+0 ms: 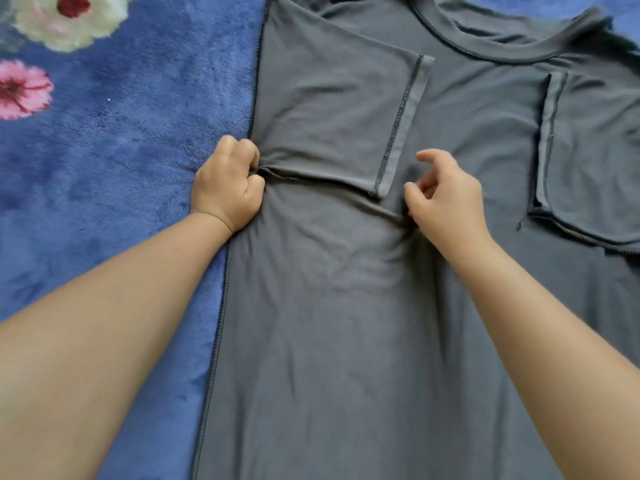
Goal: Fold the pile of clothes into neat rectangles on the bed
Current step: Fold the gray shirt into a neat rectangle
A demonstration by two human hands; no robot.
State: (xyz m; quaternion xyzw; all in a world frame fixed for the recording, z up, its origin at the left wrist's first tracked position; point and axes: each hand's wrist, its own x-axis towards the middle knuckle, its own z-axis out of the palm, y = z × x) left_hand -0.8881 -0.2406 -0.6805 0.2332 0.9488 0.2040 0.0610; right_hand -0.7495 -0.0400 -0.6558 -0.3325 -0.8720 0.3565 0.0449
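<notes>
A grey T-shirt (346,306) lies flat on the bed, neck at the top, seams showing. Both short sleeves are folded inward over the chest: the left sleeve (332,119) and the right sleeve (595,161). My left hand (227,185) grips the shirt's left edge at the underarm seam, fingers curled tight round the fabric. My right hand (446,199) pinches a ridge of cloth on the chest just below the left sleeve's hem, its index finger raised. A taut crease runs between the two hands.
The bed is covered with a blue plush blanket (114,188) printed with a white flower (69,19) and a pink flower (20,88) at the upper left. The shirt runs off the frame at the bottom and right.
</notes>
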